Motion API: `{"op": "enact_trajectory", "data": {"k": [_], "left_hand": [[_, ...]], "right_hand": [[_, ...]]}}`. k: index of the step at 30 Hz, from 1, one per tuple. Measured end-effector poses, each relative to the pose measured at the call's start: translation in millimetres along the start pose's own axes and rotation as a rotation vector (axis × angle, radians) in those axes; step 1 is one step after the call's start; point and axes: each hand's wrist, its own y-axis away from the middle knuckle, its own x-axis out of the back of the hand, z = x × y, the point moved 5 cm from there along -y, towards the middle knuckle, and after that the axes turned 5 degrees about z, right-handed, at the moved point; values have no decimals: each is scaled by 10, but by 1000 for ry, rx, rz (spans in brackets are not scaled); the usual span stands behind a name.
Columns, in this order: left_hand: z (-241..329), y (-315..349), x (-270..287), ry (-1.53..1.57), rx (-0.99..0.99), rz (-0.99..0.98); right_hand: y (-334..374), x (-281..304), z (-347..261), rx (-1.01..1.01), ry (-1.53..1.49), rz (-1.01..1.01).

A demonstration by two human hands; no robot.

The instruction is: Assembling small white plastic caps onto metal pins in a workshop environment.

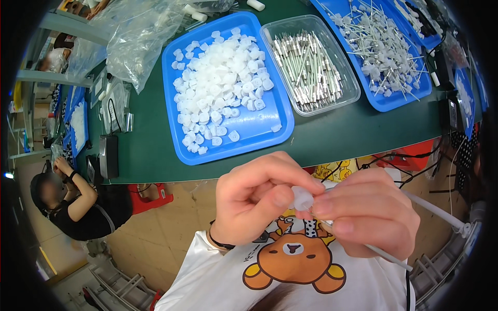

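- The left hand is pinching a translucent plastic cap between thumb and forefinger, in front of the person's chest.
- The right hand is closed around a thin rod; its pale shaft comes out below the palm. The right fingertips are at the side of the cap, but they cover the meeting place, so I cannot tell if the rod is inside it.
- In my judgement, the step in hand is the joining of cap and rod. The next move seems to call for good alignment of both, then a steady, gentle push.
- Behind the hands is the green bench, and on it a blue tray with many loose caps, heaped toward the far side.
- Just right of this tray is a clear plastic box, full of rods with silvery ends.
- Farther right, a second blue tray carries rods mixed with white caps; many look already joined.
- At far left, a co-worker in dark clothes sits near a red stool.
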Motion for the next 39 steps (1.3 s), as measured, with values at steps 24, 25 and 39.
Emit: {"op": "enact_trajectory", "data": {"k": [24, 25, 39], "left_hand": [[-21, 22, 1, 42, 93, 48], [-23, 23, 0, 32, 79, 50], [-39, -1, -6, 43, 176, 30]], "right_hand": [[35, 13, 73, 44, 8, -4], [28, 16, 83, 47, 19, 0], [19, 18, 161, 61, -1, 12]]}}
